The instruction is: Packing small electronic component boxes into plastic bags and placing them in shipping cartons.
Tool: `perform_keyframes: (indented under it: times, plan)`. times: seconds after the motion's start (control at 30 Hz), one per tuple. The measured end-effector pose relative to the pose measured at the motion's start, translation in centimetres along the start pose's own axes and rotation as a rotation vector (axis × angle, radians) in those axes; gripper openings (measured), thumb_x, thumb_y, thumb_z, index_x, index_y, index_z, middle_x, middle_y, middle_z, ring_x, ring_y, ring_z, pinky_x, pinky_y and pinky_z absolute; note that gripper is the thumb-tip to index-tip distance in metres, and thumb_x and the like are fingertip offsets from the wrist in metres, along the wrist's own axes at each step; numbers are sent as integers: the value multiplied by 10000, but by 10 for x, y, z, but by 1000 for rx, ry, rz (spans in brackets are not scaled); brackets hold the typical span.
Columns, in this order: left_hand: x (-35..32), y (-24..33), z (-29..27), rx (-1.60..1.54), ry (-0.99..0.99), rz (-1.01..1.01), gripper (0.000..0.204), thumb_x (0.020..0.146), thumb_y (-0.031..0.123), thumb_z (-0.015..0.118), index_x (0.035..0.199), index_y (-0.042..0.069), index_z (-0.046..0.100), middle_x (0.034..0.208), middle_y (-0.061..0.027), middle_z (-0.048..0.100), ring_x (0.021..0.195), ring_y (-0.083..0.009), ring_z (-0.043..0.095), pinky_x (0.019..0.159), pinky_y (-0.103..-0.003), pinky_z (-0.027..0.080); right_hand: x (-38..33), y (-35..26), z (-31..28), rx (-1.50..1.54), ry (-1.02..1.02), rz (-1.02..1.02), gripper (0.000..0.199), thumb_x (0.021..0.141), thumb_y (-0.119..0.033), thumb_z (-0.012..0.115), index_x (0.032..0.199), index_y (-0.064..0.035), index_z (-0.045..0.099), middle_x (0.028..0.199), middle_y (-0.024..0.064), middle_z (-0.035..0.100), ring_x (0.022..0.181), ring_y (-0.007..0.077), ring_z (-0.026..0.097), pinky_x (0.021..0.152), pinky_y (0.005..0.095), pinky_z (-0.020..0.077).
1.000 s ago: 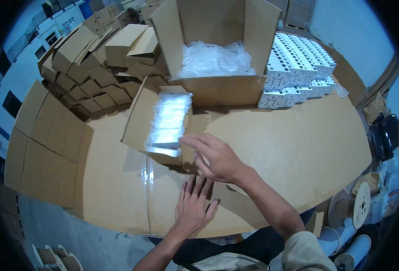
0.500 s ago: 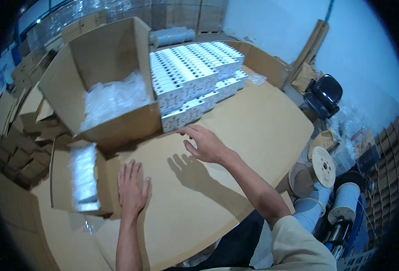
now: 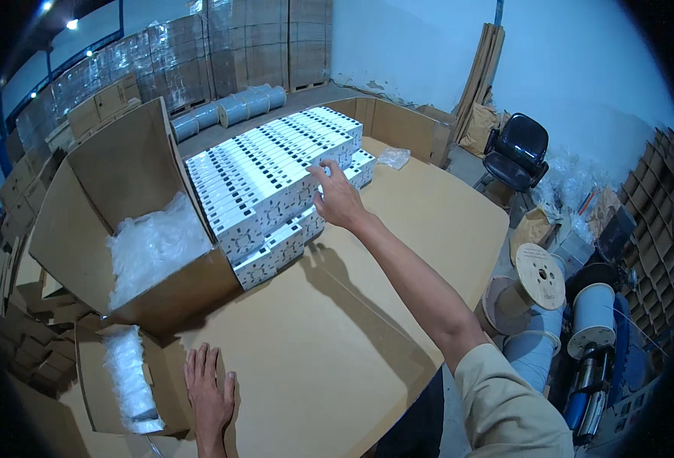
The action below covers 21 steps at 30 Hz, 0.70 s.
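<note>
White narrow boxes (image 3: 276, 164) with dark printed marks stand in tight rows, stacked in two layers on the cardboard-covered table. At their front right corner is my right hand (image 3: 339, 200), its fingers apart and slightly bent. Whether the fingertips touch a box I cannot tell; nothing is held. My left hand (image 3: 212, 393) lies flat with fingers outstretched on the table, beside a small open carton (image 3: 173, 382). Inside that carton sits a row of bubble-wrapped pieces (image 3: 129, 378). A large open carton (image 3: 177, 286) left of the stack holds clear bubble wrap (image 3: 158, 244).
A low cardboard wall (image 3: 398, 126) edges the table's far side, near a small clear plastic bag (image 3: 394, 158). To the right are a black chair (image 3: 516, 149), a spool (image 3: 540, 276) and wrapped rolls (image 3: 593, 320). Wrapped pallets (image 3: 245, 46) stand behind.
My right hand has reached forward from the bare table to the front corner of the box stack. My left hand stays flat beside the small carton. The view has tilted up and shifted.
</note>
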<state>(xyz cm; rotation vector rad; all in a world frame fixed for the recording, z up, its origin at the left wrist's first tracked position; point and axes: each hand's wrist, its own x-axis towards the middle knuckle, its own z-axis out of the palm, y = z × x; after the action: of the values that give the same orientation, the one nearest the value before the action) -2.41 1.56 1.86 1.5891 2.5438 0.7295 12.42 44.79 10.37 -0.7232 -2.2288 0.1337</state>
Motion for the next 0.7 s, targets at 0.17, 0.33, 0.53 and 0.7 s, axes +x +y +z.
perform_keyframes:
  times: [0.17,0.33,0.53,0.7]
  plan:
    - [1,0,-2,10,-4,-7,542,909,200,633,1410,41,501,1521,-177,424,1449,-406,308,1209,-529,198,4,12,9,-22,8,-14,488,798,-25,664,1264,-96,536,1349,204,467,1167,430,563,925,497,523]
    - [0,-4,0,25,-4,1,543,908,197,637,1411,44,501,1518,-173,429,1455,-397,306,1210,-524,202,2,20,8,98,-31,66,447,803,7,665,1219,-103,543,1241,175,554,1101,411,591,879,474,516]
    - [-1,-1,-1,9,14,-11,534,909,189,640,1406,50,505,1514,-167,433,1446,-394,318,1206,-520,218,-14,28,5,76,-47,-47,360,804,41,637,1141,-76,586,1140,166,589,1053,405,601,872,465,506]
    - [-3,-2,-3,-14,27,18,521,920,187,634,1405,44,509,1523,-158,431,1455,-382,310,1210,-495,229,-32,10,-3,206,139,27,369,804,92,643,1134,-69,616,1126,138,599,906,319,670,758,391,569]
